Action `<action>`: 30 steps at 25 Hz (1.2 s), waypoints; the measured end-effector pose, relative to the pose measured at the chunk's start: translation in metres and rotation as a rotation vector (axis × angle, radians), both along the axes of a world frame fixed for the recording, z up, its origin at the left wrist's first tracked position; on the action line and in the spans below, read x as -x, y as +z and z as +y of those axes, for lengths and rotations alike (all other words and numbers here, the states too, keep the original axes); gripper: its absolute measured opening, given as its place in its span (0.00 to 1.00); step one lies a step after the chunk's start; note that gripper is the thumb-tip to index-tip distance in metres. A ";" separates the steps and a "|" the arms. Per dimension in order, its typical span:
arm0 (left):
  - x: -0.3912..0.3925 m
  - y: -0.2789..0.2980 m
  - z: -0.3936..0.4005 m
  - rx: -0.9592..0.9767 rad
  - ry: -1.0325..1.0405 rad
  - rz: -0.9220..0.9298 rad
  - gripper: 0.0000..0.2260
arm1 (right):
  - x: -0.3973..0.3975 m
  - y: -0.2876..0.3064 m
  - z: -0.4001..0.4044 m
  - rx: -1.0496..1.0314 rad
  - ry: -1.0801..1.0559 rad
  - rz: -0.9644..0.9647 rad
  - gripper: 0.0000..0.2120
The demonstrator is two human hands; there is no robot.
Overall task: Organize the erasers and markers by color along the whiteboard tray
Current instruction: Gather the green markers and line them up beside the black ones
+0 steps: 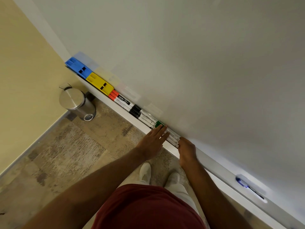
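Observation:
Along the whiteboard tray (130, 119) lie, from the far left, a blue eraser (77, 67), a yellow eraser (99, 83), a bundle of red-capped markers (121, 100), then black-capped markers (142, 115). After them come green-capped markers (172, 137). My left hand (152, 140) rests flat on the cap end of the green markers, fingers straight and together. My right hand (187, 150) presses against their tail end with its fingertips. A single blue-capped marker (250, 188) lies alone further right on the tray.
The whiteboard (198, 63) fills the upper right. A steel pedal bin (76, 103) stands on the floor in the corner below the tray's left end. My white shoes (159, 174) are just under the tray.

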State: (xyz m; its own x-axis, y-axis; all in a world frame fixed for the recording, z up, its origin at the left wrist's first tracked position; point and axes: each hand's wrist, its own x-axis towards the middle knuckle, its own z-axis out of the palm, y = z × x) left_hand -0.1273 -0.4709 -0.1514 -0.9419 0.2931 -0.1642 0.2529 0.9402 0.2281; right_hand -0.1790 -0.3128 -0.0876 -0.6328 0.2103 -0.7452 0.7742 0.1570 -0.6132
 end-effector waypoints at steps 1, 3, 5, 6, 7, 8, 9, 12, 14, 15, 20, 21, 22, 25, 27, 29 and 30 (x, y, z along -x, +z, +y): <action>0.000 0.000 0.000 0.005 0.003 0.003 0.29 | 0.001 -0.001 -0.001 0.008 -0.002 0.006 0.08; 0.000 0.001 0.001 0.011 0.008 0.005 0.29 | 0.002 -0.004 -0.002 0.021 -0.013 0.008 0.07; -0.001 0.001 0.001 0.016 0.006 0.000 0.30 | 0.002 -0.007 -0.002 0.003 0.032 0.011 0.08; -0.001 0.001 0.001 0.020 0.006 -0.001 0.30 | 0.001 -0.008 -0.001 -0.005 0.061 0.014 0.10; 0.000 0.001 0.001 0.022 0.006 0.001 0.30 | 0.000 -0.009 -0.001 -0.002 0.069 0.021 0.12; 0.000 0.001 0.001 0.022 0.008 0.002 0.30 | -0.001 -0.008 -0.001 0.021 0.048 0.023 0.12; 0.000 0.001 0.001 0.023 0.009 0.003 0.30 | -0.003 -0.007 -0.001 0.036 0.028 0.027 0.12; 0.000 0.000 0.002 0.033 0.013 -0.003 0.30 | -0.005 -0.007 0.000 0.057 0.011 0.044 0.13; 0.000 0.001 0.003 0.043 0.014 -0.002 0.30 | -0.005 -0.005 0.000 0.071 0.017 0.053 0.15; 0.000 0.001 0.003 0.044 0.013 0.002 0.30 | -0.005 -0.005 0.000 0.067 0.021 0.057 0.16; 0.001 0.006 0.004 0.049 0.025 0.008 0.30 | -0.008 0.000 0.005 0.094 0.010 0.068 0.14; 0.000 0.007 0.005 0.055 0.030 0.005 0.30 | -0.009 -0.001 0.008 0.085 0.038 0.074 0.13; 0.000 0.008 0.007 0.058 0.033 0.003 0.30 | -0.010 -0.002 0.011 0.082 0.063 0.082 0.11; -0.002 0.013 0.012 0.049 0.032 0.011 0.29 | -0.014 -0.006 0.023 0.112 0.041 0.093 0.10; -0.002 0.017 0.020 0.026 0.031 0.015 0.28 | -0.020 -0.007 0.033 0.137 0.020 0.118 0.10; -0.002 0.022 0.033 0.001 0.014 0.006 0.28 | -0.027 -0.006 0.046 0.137 -0.007 0.156 0.07; -0.002 0.024 0.041 -0.007 0.001 0.006 0.27 | -0.030 -0.005 0.053 0.121 -0.020 0.175 0.06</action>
